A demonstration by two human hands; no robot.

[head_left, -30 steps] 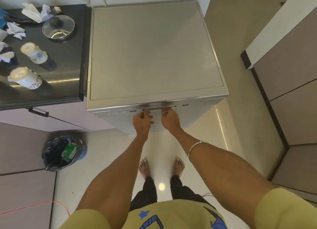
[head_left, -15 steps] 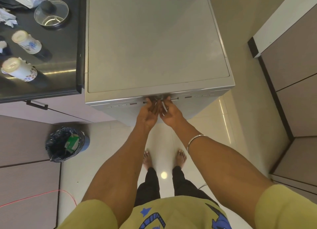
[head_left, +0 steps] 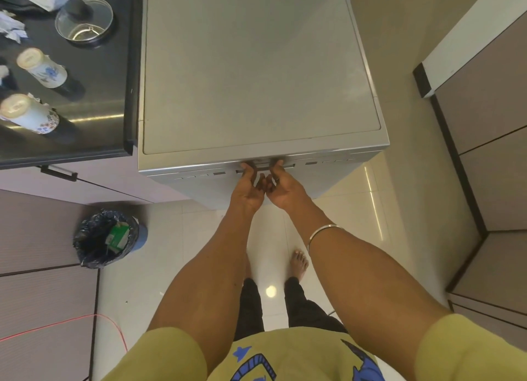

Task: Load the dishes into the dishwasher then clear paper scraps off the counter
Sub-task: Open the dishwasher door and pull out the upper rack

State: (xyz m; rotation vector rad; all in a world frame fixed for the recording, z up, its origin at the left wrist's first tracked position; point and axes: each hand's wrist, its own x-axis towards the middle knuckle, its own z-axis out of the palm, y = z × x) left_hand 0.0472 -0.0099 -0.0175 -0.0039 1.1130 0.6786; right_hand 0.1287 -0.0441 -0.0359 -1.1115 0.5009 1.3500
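Gripping dishwasher (head_left: 256, 67) door handle at frame centre | left hand (head_left: 247, 189), right hand (head_left: 281, 188) fingers hooked under | best pulled evenly, stepping back

A home kitchen: steel dishwasher (head_left: 256, 72) directly beyond the fingers (head_left: 248, 170), dark counter (head_left: 94, 129) to their left with upturned floral cups (head_left: 42, 68) and a glass pot lid (head_left: 84, 18), lined waste bin (head_left: 107, 236) below-left on glossy floor tiles (head_left: 353, 209).
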